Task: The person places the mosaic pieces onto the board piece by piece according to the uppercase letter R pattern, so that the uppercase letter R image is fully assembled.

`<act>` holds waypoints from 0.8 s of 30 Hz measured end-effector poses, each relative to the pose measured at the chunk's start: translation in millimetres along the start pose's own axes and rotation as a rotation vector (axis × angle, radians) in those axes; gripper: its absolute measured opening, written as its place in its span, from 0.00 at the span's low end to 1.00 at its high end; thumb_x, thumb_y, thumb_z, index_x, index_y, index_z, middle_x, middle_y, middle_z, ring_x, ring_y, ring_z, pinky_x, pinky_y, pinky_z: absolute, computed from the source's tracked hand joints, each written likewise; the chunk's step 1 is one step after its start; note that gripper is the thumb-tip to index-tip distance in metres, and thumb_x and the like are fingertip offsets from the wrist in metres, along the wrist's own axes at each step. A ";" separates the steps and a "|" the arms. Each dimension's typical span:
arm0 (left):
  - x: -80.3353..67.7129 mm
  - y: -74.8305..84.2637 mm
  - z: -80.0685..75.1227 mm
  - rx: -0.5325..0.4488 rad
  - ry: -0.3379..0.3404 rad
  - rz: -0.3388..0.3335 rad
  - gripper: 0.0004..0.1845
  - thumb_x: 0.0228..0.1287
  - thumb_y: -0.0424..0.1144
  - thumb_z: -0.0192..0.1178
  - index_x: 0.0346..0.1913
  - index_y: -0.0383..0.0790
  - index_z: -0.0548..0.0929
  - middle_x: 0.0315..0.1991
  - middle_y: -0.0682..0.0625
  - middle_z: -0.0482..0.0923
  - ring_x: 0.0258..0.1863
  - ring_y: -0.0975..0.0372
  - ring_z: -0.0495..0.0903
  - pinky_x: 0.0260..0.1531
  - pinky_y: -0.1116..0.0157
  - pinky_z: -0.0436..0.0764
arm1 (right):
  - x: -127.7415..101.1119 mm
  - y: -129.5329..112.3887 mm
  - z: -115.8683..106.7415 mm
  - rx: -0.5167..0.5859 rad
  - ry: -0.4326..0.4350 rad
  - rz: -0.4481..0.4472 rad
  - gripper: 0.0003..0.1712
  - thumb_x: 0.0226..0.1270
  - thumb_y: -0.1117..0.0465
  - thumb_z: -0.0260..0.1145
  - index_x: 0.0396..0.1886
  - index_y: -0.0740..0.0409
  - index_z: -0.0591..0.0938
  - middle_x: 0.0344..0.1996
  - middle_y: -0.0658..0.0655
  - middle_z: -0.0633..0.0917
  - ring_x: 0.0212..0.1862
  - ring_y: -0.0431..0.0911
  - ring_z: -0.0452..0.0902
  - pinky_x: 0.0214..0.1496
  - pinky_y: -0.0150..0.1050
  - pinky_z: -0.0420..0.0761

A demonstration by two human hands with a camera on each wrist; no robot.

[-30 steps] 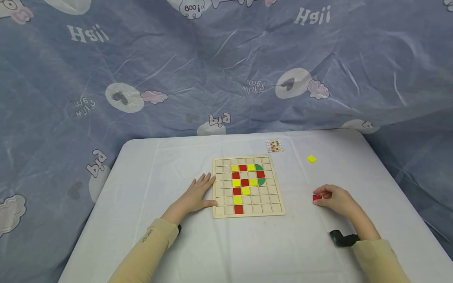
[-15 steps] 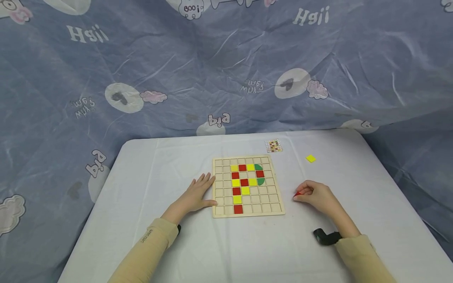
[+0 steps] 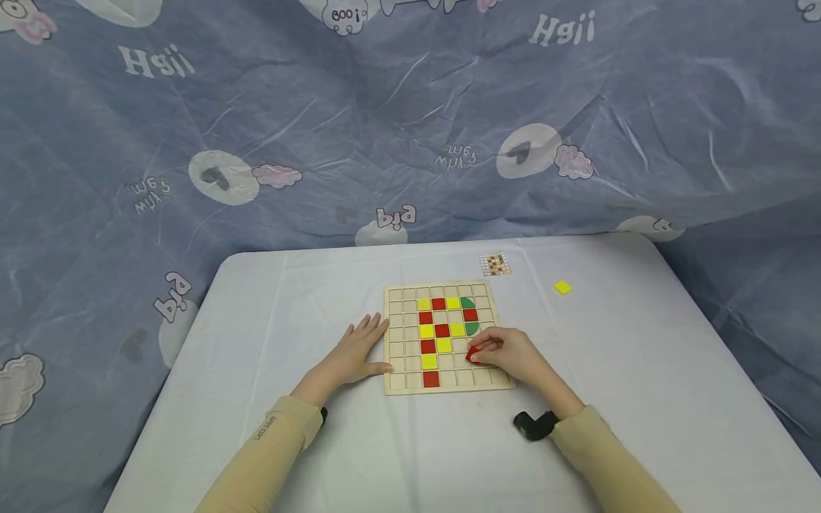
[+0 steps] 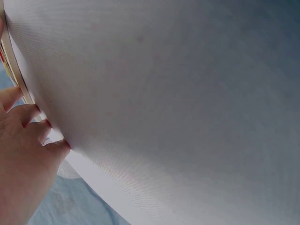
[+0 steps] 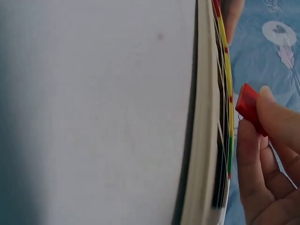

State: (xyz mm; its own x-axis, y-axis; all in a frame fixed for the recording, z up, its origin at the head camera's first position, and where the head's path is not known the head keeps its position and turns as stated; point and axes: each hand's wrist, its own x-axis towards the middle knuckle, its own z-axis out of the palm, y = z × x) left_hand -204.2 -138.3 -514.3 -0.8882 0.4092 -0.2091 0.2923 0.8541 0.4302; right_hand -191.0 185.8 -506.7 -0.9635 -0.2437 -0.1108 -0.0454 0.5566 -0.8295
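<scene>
**Grip pinches a red tile over the board**

Right hand (image 3: 513,356) pinches the red tile (image 3: 472,353) in its fingertips, just over the wooden board (image 3: 398,383), low and right of the middle of the frame. It looks like the putting-down step. Next, I think, the tile must line up with an empty square. Left hand (image 3: 355,350) lies flat, fingers straight, touching the board's left edge on the table (image 3: 288,299).

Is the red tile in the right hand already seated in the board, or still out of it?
Out. The right hand pinches the red tile above the wooden board; the wrist view shows it clear of the surface.
</scene>
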 end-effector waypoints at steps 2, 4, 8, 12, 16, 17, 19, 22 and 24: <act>0.0 0.0 0.0 -0.001 -0.002 0.000 0.52 0.57 0.58 0.68 0.78 0.44 0.53 0.80 0.44 0.45 0.80 0.50 0.41 0.78 0.45 0.43 | 2.9 -2.8 6.6 -0.022 -0.004 -0.005 0.09 0.57 0.64 0.75 0.38 0.57 0.88 0.30 0.51 0.87 0.32 0.41 0.80 0.35 0.28 0.81; 0.1 -0.1 0.2 -0.002 -0.002 -0.001 0.52 0.57 0.58 0.68 0.78 0.44 0.53 0.80 0.44 0.45 0.80 0.49 0.41 0.78 0.45 0.43 | 5.3 -5.0 11.1 -0.060 -0.011 -0.011 0.06 0.58 0.64 0.74 0.36 0.54 0.88 0.30 0.49 0.87 0.32 0.41 0.79 0.35 0.29 0.79; 0.7 -0.8 1.9 0.001 0.004 -0.001 0.52 0.56 0.58 0.69 0.78 0.44 0.53 0.80 0.44 0.46 0.80 0.49 0.42 0.77 0.45 0.44 | 7.3 -8.9 16.2 -0.123 -0.026 -0.040 0.04 0.59 0.65 0.74 0.33 0.52 0.89 0.28 0.47 0.86 0.31 0.41 0.77 0.35 0.31 0.78; 1.2 -1.0 2.5 0.008 0.005 -0.006 0.53 0.56 0.58 0.69 0.78 0.44 0.53 0.80 0.44 0.45 0.80 0.49 0.42 0.77 0.45 0.44 | 7.0 -11.0 18.5 -0.177 -0.019 -0.093 0.04 0.57 0.65 0.75 0.32 0.52 0.89 0.26 0.46 0.83 0.30 0.40 0.74 0.33 0.30 0.76; 1.4 -1.1 2.3 0.011 0.004 -0.008 0.53 0.56 0.59 0.69 0.78 0.45 0.54 0.80 0.44 0.45 0.80 0.50 0.42 0.78 0.46 0.44 | 6.2 -10.9 19.6 -0.223 -0.015 -0.150 0.04 0.56 0.65 0.76 0.31 0.52 0.89 0.29 0.47 0.82 0.31 0.39 0.73 0.32 0.29 0.75; 1.4 -1.2 2.4 0.014 0.002 -0.010 0.53 0.56 0.59 0.68 0.79 0.45 0.53 0.80 0.45 0.45 0.80 0.50 0.41 0.78 0.46 0.44 | 6.1 -10.8 19.6 -0.229 -0.018 -0.156 0.05 0.56 0.65 0.76 0.32 0.52 0.88 0.29 0.47 0.82 0.31 0.39 0.73 0.33 0.29 0.75; 1.5 -1.4 2.6 0.015 0.003 -0.010 0.53 0.56 0.59 0.68 0.79 0.45 0.53 0.80 0.45 0.45 0.80 0.50 0.42 0.78 0.46 0.44 | 5.9 -10.2 18.3 -0.227 -0.025 -0.150 0.06 0.56 0.65 0.75 0.34 0.53 0.88 0.30 0.47 0.82 0.31 0.38 0.74 0.33 0.28 0.76; 1.1 -1.4 2.4 0.009 -0.001 -0.008 0.53 0.56 0.59 0.68 0.79 0.45 0.53 0.80 0.45 0.45 0.80 0.50 0.41 0.78 0.46 0.44 | 7.2 -9.2 9.6 -0.199 -0.019 -0.097 0.08 0.58 0.64 0.74 0.39 0.55 0.88 0.31 0.49 0.82 0.32 0.40 0.75 0.34 0.29 0.77; 0.6 -1.5 1.5 0.004 -0.003 -0.006 0.52 0.57 0.59 0.68 0.79 0.45 0.53 0.80 0.45 0.45 0.80 0.50 0.41 0.78 0.46 0.44 | 10.5 -7.1 -2.6 -0.183 0.010 -0.063 0.09 0.60 0.63 0.73 0.41 0.56 0.88 0.33 0.52 0.84 0.34 0.42 0.76 0.36 0.31 0.78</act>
State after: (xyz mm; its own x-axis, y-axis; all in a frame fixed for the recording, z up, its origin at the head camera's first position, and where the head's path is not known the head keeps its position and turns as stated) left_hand -204.6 -138.9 -516.5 -0.8890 0.4046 -0.2143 0.2878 0.8579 0.4256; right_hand -201.6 181.4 -500.5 -0.9598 -0.2749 -0.0559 -0.1516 0.6759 -0.7213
